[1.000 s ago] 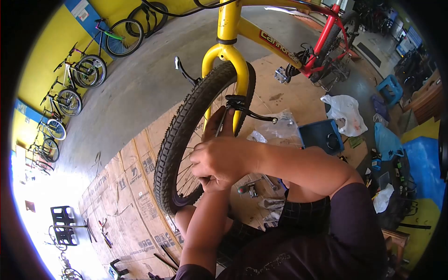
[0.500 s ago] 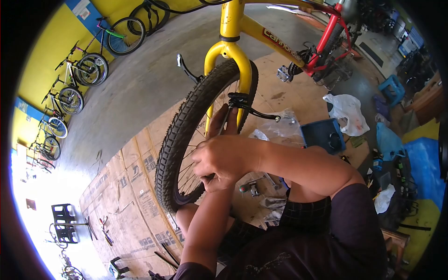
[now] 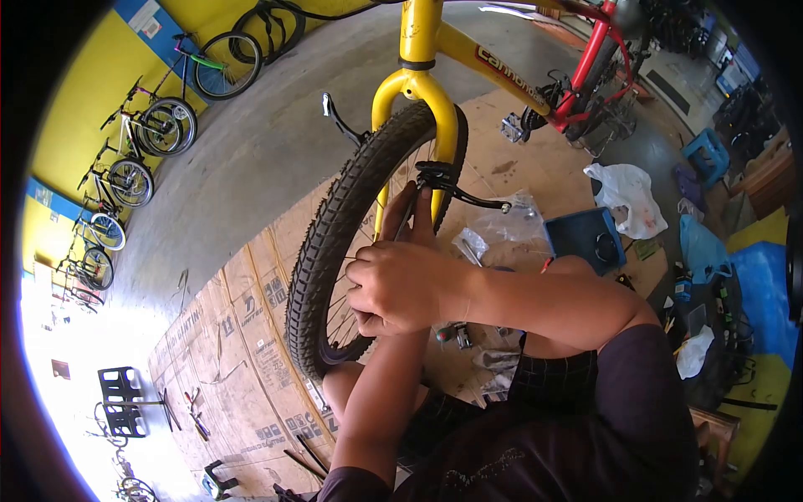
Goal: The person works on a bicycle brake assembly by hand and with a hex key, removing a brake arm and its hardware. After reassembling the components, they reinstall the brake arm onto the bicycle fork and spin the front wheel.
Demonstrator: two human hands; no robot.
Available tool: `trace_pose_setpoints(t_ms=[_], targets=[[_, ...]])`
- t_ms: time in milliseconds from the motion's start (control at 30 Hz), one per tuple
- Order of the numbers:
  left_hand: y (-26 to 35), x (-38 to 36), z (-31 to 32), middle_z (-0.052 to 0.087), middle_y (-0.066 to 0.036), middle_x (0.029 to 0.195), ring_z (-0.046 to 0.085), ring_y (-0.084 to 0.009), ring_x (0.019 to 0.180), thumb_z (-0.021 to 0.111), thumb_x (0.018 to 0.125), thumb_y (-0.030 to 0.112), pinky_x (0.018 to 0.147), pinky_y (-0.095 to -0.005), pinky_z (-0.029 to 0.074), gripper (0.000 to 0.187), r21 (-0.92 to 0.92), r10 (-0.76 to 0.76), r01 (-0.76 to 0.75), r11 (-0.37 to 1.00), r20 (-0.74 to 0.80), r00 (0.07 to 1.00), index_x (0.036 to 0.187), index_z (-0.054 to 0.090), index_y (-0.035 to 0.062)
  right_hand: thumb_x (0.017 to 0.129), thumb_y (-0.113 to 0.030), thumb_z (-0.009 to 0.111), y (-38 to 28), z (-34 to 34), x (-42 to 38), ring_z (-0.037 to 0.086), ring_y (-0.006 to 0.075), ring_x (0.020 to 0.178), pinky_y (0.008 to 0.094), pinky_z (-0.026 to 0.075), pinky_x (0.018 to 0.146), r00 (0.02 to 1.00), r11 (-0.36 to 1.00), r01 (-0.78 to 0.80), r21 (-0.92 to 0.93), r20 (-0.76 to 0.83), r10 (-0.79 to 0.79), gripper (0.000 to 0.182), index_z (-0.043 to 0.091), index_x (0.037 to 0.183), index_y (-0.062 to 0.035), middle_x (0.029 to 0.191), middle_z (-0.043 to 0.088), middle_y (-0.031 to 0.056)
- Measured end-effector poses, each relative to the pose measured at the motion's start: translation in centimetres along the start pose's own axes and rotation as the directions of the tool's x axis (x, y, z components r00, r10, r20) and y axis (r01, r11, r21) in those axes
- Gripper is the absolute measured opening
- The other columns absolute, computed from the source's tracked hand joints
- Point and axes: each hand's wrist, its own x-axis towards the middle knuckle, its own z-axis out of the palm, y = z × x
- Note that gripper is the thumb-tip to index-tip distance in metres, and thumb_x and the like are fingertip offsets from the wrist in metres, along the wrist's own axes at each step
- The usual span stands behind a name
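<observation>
A yellow bicycle fork (image 3: 447,125) straddles the knobby front wheel (image 3: 314,259). On its right leg, a black brake arm (image 3: 477,201) sticks out to the side. My left hand (image 3: 410,216) reaches up from below, fingertips closed around the inner end of that arm by the brake pad (image 3: 432,171). A thin metallic rod shows between those fingers. Crossing over my left wrist, my right hand (image 3: 403,286) is curled into a fist beside the spokes; whatever it grips is hidden. A second brake arm (image 3: 341,121) juts out on the other side of the wheel.
Cardboard (image 3: 222,335) covers the floor. To the right are a blue tray (image 3: 584,238), a white plastic bag (image 3: 627,199) and a clear bag (image 3: 510,222). Pliers (image 3: 196,414) lie lower left. Several bicycles (image 3: 131,180) stand along the yellow wall.
The view has shifted slightly, so the bike sits a little further right. My right fist has turned, with its knuckles now covering the opening that showed before. My left fingertips stay at the brake.
</observation>
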Motion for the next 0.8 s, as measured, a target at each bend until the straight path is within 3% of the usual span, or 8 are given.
trace_pose_setpoints(t_ms=[133,267,333,533,633,733,800], targets=[[0.2,-0.2,-0.8,0.058,-0.013,0.130,0.060,-0.0196,0.113,0.071,0.092,0.010,0.090,-0.0325,0.052,0.055,-0.003,-0.001,0.001,1.000,-0.010,1.000,0.142,0.048,0.0032,0.078,-0.030,0.069,-1.0,-1.5,0.7,0.063,0.0265,0.080,0.0380,0.056,0.075,0.993,0.961,0.072,-0.268,-0.070,-0.094,0.025,0.069,0.073,-0.0049,0.079,0.066,0.0094],[0.0,-0.2,-1.0,0.058,-0.013,0.130,0.059,-0.0197,0.113,0.071,0.092,0.010,0.091,-0.0326,0.052,0.055,-0.010,-0.001,0.001,1.000,-0.015,1.000,0.142,0.048,0.0032,0.082,-0.029,0.069,-2.1,-2.0,0.7,0.068,0.0268,0.079,0.0373,0.057,0.071,0.996,0.973,-0.078,-0.219,-0.067,0.065,0.025,0.067,0.081,-0.0040,0.077,0.067,0.0094],[-0.1,-0.4,-1.4,0.058,-0.013,0.130,0.059,-0.0197,0.113,0.071,0.092,0.009,0.091,-0.0326,0.052,0.055,-0.011,-0.002,0.002,1.000,-0.023,1.000,0.142,0.047,0.0032,0.085,-0.029,0.068,-1.9,-2.2,0.5,0.071,0.0276,0.078,0.0384,0.057,0.070,0.990,0.985,-0.138,-0.106,-0.030,0.136,0.026,0.066,0.086,-0.0035,0.077,0.067,0.0106],[-0.5,-0.7,-1.5,0.058,-0.013,0.130,0.059,-0.0199,0.114,0.071,0.092,0.009,0.092,-0.0327,0.052,0.056,-0.016,-0.003,0.002,1.000,-0.039,0.999,0.142,0.047,0.0032,0.089,-0.020,0.063,-0.4,-2.3,0.1,0.072,0.0293,0.070,0.0408,0.059,0.066,0.998,0.997,-0.020,0.080,-0.054,0.025,0.018,0.059,0.091,-0.0024,0.076,0.066,0.0138],[-0.6,-0.4,-1.5,0.058,-0.013,0.131,0.059,-0.0200,0.114,0.071,0.092,0.009,0.092,-0.0328,0.052,0.056,-0.016,-0.004,0.003,1.000,-0.039,0.999,0.142,0.047,0.0032,0.089,-0.016,0.061,0.8,-2.0,0.0,0.072,0.0284,0.073,0.0389,0.060,0.066,0.990,0.989,0.144,-0.018,0.001,-0.144,0.014,0.057,0.092,-0.0032,0.076,0.064,0.0126],[-0.7,-0.3,-1.3,0.058,-0.013,0.131,0.059,-0.0200,0.115,0.071,0.092,0.009,0.092,-0.0328,0.052,0.057,-0.023,-0.002,0.001,1.000,-0.037,0.999,0.143,0.047,0.0032,0.088,-0.014,0.059,0.2,-2.3,0.0,0.073,0.0271,0.076,0.0368,0.060,0.066,0.992,0.983,0.120,-0.139,0.063,-0.112,0.011,0.058,0.094,-0.0038,0.077,0.063,0.0103],[-0.7,-0.3,-1.1,0.057,-0.013,0.131,0.059,-0.0201,0.115,0.071,0.092,0.009,0.092,-0.0328,0.051,0.057,-0.029,-0.001,0.000,1.000,-0.040,0.999,0.143,0.047,0.0032,0.087,-0.013,0.060,0.0,-1.8,-0.1,0.073,0.0255,0.079,0.0366,0.060,0.068,0.999,0.985,0.014,-0.169,0.034,-0.009,0.011,0.063,0.092,-0.0039,0.078,0.064,0.0088]])
